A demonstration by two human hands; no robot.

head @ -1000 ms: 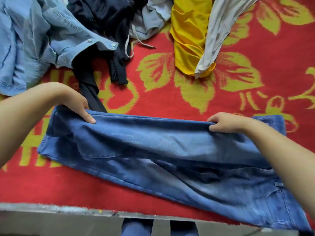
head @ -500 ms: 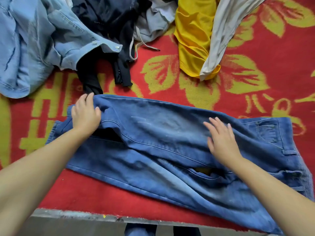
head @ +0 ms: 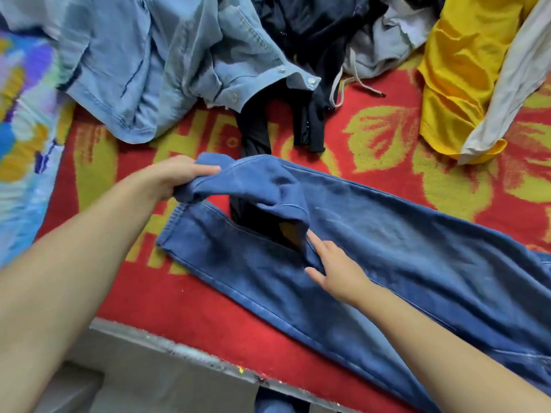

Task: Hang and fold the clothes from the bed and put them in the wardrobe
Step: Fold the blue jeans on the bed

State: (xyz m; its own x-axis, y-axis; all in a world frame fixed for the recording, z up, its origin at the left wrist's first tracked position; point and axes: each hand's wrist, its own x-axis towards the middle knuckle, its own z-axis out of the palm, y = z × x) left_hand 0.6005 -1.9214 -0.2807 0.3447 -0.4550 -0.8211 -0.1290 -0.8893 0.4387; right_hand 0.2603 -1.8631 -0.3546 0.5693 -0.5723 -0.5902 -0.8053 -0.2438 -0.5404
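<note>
We see dark blue jeans (head: pixel 402 257) with paler faded patches, on a red blanket (head: pixel 387 138) patterned with yellow-green leaves and letters. Behind them we note a light blue denim shirt (head: pixel 155 64), black clothes (head: pixel 307 31), a pale grey garment (head: pixel 384 46) with a drawstring, a yellow top (head: pixel 456 64), an off-white cloth (head: pixel 512 79). Far left, a multicoloured blue-yellow-purple fabric (head: pixel 24 120).

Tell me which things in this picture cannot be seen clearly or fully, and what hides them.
All in the head view:
- Blue jeans: the waist end is cut off by the right edge and partly hidden by the right hand's forearm.
- Black garment: its lower part runs under the jeans leg that the left hand grips.
- Colourful cloth: blurred, pattern unreadable, cut by the left edge.
- Yellow garment: partly covered by white cloth.
</note>
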